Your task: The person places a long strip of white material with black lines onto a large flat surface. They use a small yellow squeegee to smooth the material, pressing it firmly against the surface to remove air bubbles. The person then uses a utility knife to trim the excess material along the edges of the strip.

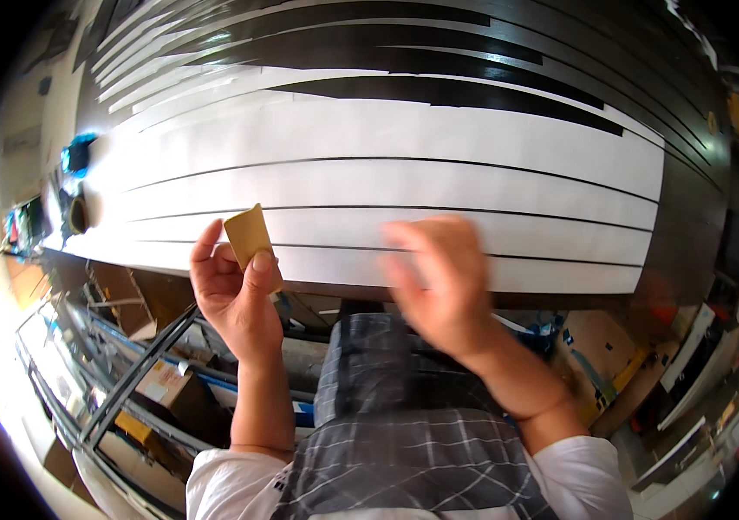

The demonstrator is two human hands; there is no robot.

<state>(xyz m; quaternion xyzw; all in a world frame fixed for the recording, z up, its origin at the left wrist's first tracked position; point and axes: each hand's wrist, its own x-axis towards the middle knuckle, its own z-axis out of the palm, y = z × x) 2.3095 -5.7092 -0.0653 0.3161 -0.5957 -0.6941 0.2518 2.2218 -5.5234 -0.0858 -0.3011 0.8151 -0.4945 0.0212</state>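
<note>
My left hand (pixel 235 290) grips a small flat yellow-tan rectangular piece (pixel 248 236) between thumb and fingers, raised above the near edge of the table. It looks like a thin card or pad; its exact kind does not show. To the right, my right hand (pixel 443 277) hovers over the near white strip and is smeared by motion. Its thumb and index finger curve toward the left, and whether anything lies between them cannot be made out. Beneath both hands lie long white strips (pixel 404 184), side by side with thin dark gaps between them.
Farther back, more white strips partly bare the dark tabletop (pixel 681 230). A blue object (pixel 79 156) is by the table's left end. At lower left stand a dark metal frame (pixel 139 373) and a cardboard box (pixel 170 390); more cardboard (pixel 599 334) lies at right.
</note>
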